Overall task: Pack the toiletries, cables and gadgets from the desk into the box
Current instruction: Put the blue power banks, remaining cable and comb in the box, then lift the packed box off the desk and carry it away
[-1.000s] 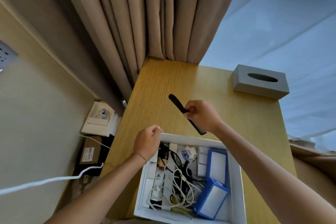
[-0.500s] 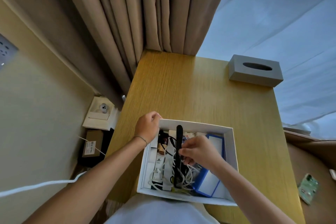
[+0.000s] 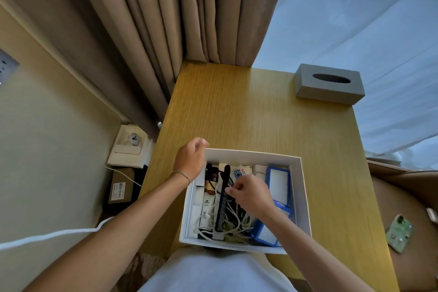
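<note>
Holding one box [image 3: 251, 155] two-handed, one comb [image 3: 222, 206], two blue cases [image 3: 277, 182]

I am seeing a grey tissue box [image 3: 329, 83] sitting at the far right corner of the wooden tabletop [image 3: 248, 114]. Beige curtains [image 3: 180, 14] are hanging behind the tabletop's far edge, with a pale sheer curtain [image 3: 365, 19] to their right. On the left wall a power socket [image 3: 6, 66] is showing at the frame edge. Down beside the tabletop's left side, an open cream carton [image 3: 129, 147] is holding a small white rounded gadget [image 3: 134, 138], and a brown cardboard parcel [image 3: 120, 188] is lying just below it. A white cable [image 3: 47, 236] is trailing across the lower left. At the right, a green-cased phone [image 3: 399, 232] is lying on a brown surface.
</note>
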Tool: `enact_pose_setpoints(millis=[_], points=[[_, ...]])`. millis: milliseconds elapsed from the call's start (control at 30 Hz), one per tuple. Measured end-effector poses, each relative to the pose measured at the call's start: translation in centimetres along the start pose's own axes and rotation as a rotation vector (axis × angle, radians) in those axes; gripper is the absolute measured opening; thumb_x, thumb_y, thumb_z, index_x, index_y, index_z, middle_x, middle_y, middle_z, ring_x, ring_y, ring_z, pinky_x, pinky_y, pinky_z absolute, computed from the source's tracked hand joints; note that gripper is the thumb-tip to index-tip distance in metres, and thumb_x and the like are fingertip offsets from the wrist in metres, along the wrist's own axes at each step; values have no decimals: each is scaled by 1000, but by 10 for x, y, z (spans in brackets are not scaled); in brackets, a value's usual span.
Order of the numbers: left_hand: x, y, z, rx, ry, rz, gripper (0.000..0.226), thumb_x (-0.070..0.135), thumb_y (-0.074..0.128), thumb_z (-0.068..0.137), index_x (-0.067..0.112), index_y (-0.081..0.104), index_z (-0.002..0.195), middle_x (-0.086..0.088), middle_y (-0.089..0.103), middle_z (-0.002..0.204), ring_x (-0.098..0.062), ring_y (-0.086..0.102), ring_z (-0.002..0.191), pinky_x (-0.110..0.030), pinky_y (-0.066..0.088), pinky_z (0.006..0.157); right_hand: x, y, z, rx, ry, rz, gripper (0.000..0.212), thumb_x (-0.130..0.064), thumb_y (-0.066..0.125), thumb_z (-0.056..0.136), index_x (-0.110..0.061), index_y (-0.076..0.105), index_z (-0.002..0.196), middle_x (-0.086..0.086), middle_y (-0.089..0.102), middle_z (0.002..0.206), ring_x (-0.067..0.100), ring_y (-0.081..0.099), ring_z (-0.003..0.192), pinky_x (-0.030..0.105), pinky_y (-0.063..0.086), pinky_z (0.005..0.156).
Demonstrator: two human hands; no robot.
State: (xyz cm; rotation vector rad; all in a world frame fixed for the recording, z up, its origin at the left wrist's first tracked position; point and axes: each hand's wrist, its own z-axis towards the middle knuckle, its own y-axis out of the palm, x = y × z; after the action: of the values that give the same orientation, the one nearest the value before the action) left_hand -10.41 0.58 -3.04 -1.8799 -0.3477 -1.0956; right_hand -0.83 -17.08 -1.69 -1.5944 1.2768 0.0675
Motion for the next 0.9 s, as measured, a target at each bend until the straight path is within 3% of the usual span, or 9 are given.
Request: enact_pose_setpoints(millis=[67,133,233,300,367,433,633,767,900], points=[[3,-6,-9,33,-30,-78,28,38,39,105,25,61,115,10,65,95,-9,60,85,-28,47,69,0,-15,-10,37,-33,26,33,-41,63,95,-21,68,70,3,68,62,17,64,58,31,54,59],[1,-13,-21,43,-57,-101,36,41,40,104,24,54,132,10,61,113,-9,57,102,-28,44,81,6,-35,-19,124,-51,61,36,-39,59,98,-18,67,69,3,65,58,18,60,53,35,51,56],[-10,-21,-47,27,-72,7,41,46,41,103,25,53,136,11,59,103,-5,55,89,-26,44,72,28,-66,-33,312,-42,78,45,-36,59,98,-15,54,58,-3,50,46,12,39,42,35,35,46],[-22,-29,-64,-12,-92,126,41,51,39,102,25,60,126,13,60,83,-2,53,71,-22,41,59,45,-80,-40,402,-7,44,50,-35,59,97,-14,46,54,-5,41,44,12,32,43,31,26,46],[-30,-35,-78,-92,-104,296,50,60,33,98,23,66,94,12,45,53,-5,39,46,-22,31,46,65,-90,-45,415,40,19,52,-38,59,97,-15,47,53,-6,41,43,12,33,43,30,25,47],[-32,-36,-89,-180,-130,472,60,67,31,95,19,61,74,9,38,49,-10,34,43,-23,29,46,84,-93,-48,383,78,14,54,-45,59,97,-17,49,53,-7,42,44,11,34,42,28,29,46],[-28,-12,-105,-130,-283,418,43,39,49,101,13,47,67,2,33,58,-15,32,51,-27,27,51,107,-85,-54,205,170,-325,50,-64,53,92,-20,57,69,-8,57,58,9,51,49,27,48,50],[-21,-6,-107,-49,-358,378,38,29,44,104,9,54,73,0,34,60,-16,33,53,-29,28,53,108,-75,-50,40,233,-134,10,-32,50,100,-24,56,101,-7,66,84,13,63,74,35,59,66],[-8,-4,-107,21,-354,387,38,28,45,103,7,55,73,-1,35,60,-17,32,53,-29,24,53,115,-75,-50,50,210,-14,14,-17,44,100,-26,54,94,-11,62,80,9,60,70,27,50,56]])
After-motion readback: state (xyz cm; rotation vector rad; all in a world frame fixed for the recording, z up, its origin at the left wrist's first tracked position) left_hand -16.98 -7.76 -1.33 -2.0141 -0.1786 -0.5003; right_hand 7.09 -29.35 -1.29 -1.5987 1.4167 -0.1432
